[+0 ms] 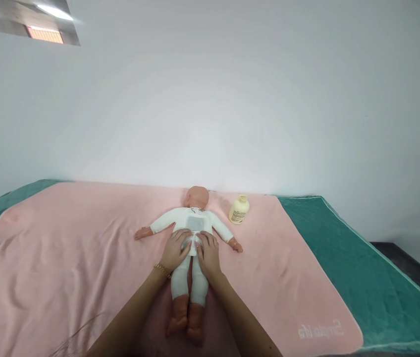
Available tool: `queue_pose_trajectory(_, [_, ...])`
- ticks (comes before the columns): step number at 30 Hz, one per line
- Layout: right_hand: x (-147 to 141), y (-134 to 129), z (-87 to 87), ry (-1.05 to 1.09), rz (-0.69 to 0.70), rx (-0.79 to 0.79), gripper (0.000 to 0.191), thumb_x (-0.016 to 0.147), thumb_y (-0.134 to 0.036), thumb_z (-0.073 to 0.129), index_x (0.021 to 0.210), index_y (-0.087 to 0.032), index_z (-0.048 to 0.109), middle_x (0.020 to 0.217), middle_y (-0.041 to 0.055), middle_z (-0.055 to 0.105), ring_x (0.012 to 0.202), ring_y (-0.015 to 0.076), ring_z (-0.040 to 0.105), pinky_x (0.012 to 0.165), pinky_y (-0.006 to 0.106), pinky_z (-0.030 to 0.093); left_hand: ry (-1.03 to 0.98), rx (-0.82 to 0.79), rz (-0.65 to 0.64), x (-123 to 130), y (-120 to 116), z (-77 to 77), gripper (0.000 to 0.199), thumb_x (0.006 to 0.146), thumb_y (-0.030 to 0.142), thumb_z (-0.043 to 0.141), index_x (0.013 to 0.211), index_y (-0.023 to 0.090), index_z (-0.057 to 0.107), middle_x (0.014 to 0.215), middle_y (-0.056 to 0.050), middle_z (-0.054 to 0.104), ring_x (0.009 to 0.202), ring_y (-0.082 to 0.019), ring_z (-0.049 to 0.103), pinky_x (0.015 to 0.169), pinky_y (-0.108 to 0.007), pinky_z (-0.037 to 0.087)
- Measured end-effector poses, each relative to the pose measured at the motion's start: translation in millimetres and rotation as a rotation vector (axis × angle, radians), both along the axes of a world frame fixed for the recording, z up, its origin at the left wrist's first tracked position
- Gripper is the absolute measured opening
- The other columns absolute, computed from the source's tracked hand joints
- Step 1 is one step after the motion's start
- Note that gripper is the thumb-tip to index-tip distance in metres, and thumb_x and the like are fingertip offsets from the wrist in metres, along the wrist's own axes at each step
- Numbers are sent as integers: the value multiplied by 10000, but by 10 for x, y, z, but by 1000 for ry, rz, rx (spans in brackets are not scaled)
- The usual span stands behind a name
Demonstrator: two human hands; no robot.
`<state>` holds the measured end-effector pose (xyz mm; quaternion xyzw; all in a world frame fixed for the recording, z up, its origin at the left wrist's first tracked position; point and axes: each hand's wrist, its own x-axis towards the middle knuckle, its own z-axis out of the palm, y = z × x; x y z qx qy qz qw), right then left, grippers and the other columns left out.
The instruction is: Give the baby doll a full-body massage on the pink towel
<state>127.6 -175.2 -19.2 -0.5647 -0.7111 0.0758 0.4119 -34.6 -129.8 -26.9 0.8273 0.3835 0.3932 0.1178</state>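
Observation:
A baby doll (196,218) with a white cloth body lies face down on a pink blanket (277,277), its arms spread and its head toward the wall. A grey patch shows on its upper back. My left hand (176,249) rests on the left side of the doll's lower back, fingers spread flat, with a gold bracelet at the wrist. On the right side of the lower back lies my right hand (207,252), its fingers also laid out flat. Both thumbs point inward, with a gap between them. Neither hand is closed around anything.
A cream bottle (238,210) stands on the blanket to the right of the doll's head. Green cloth (358,263) shows beyond the blanket at the right and at the far left. A pale wall (210,99) rises behind the far edge.

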Motion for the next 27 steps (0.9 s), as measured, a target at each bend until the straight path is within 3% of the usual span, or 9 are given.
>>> queue_pose_trajectory(6, [42,70,83,-4,25,-57,266,967,-338,437,1082,-225,648,1128,86,625,1104,250,515,944,417,386,39,-24,4,36,68,114,162,895,267,467,951,196,602,968,-59,675,942,-224,607,853,-399,475])
queue_pose_trajectory(10, [139,297,248,50,44,-43,341,993,-354,369,909,-208,665,942,69,648,929,215,564,869,364,426,38,-24,76,62,249,265,229,932,296,410,798,199,567,810,-56,648,828,-227,602,785,-390,483])
queue_pose_trajectory(15, [190,686,386,48,-11,-4,329,998,-328,344,1012,-189,641,1046,92,636,1014,221,545,920,361,407,33,6,138,173,543,386,202,932,292,402,873,190,567,930,-84,654,940,-245,589,853,-395,470])
queue_pose_trajectory(22, [126,805,212,-32,-47,-3,294,964,-259,395,898,-183,671,939,102,654,897,244,567,837,370,428,79,33,144,259,622,261,205,927,287,420,968,186,594,964,-90,679,937,-262,617,862,-427,463])
queue_pose_trajectory(27, [132,769,125,-19,-34,29,284,957,-225,383,984,-188,663,1021,98,648,981,232,558,893,376,430,117,50,161,263,560,208,229,937,275,395,995,190,599,1003,-102,673,968,-270,617,871,-440,466])
